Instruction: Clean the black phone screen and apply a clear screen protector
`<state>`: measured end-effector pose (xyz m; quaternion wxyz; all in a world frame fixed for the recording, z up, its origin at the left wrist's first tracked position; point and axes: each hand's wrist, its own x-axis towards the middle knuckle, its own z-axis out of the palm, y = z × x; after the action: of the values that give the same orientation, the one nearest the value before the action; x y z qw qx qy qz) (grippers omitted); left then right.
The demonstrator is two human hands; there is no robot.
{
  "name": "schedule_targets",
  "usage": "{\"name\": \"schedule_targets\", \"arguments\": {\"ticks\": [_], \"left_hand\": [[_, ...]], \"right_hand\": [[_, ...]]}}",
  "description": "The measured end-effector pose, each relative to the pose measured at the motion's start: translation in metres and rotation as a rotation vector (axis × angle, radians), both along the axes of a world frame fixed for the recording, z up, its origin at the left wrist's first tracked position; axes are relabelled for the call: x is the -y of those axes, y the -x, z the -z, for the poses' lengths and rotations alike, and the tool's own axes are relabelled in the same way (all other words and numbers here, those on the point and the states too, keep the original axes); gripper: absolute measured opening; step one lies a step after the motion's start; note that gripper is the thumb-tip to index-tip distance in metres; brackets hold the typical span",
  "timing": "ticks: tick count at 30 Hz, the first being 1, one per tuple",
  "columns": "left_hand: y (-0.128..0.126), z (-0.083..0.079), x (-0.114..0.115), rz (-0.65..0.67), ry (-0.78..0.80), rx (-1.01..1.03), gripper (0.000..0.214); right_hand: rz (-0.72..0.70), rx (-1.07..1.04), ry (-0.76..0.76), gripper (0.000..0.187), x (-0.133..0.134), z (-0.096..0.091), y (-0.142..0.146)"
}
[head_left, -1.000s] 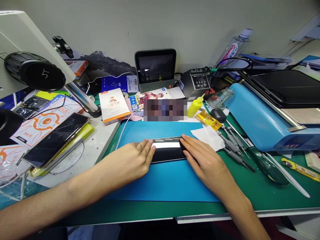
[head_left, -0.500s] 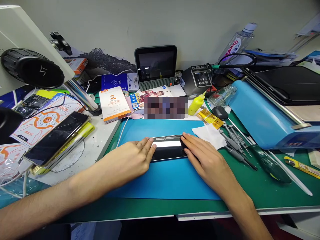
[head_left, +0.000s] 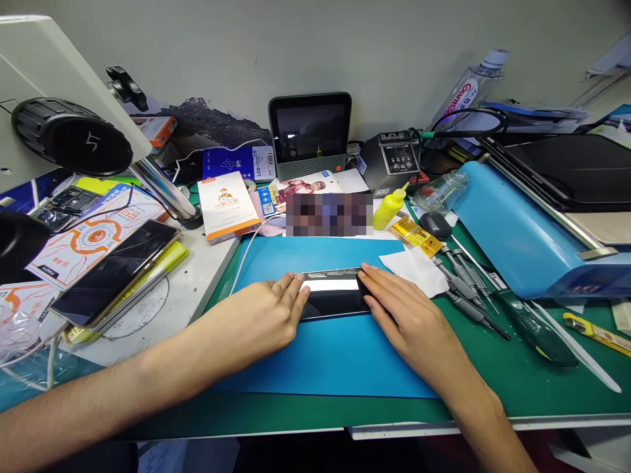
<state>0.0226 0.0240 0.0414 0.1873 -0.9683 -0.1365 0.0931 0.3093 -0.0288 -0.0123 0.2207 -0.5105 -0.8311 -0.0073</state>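
A black smartphone (head_left: pixel 331 295) lies crosswise on the blue work mat (head_left: pixel 325 358), its screen reflecting a white strip of light. My left hand (head_left: pixel 263 316) lies flat over the phone's left end, fingers stretched out and pressing down. My right hand (head_left: pixel 401 313) lies flat over the right end in the same way. Both hands cover the phone's ends, so only its middle shows. A white wipe (head_left: pixel 415 269) rests just right of my right hand's fingertips.
Several screwdrivers (head_left: pixel 466 289) and a yellow glue bottle (head_left: pixel 388 207) lie right of the mat, beside a blue machine (head_left: pixel 522 233). Another phone (head_left: pixel 111 274) rests on a yellow pad at left. A small screen (head_left: pixel 309 135), a soldering station (head_left: pixel 394 161) and boxes (head_left: pixel 229 207) line the back.
Both hands stay flat on the phone's ends. Only the view has shifted slightly; nothing on the bench has moved.
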Motion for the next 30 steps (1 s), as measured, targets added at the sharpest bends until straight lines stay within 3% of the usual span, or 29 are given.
{"name": "schedule_targets", "arguments": {"ticks": [30], "left_hand": [[0.0002, 0.0, -0.0012, 0.007, -0.007, 0.011, 0.048]], "right_hand": [[0.016, -0.035, 0.015, 0.049, -0.0001, 0.0004, -0.0013]]}}
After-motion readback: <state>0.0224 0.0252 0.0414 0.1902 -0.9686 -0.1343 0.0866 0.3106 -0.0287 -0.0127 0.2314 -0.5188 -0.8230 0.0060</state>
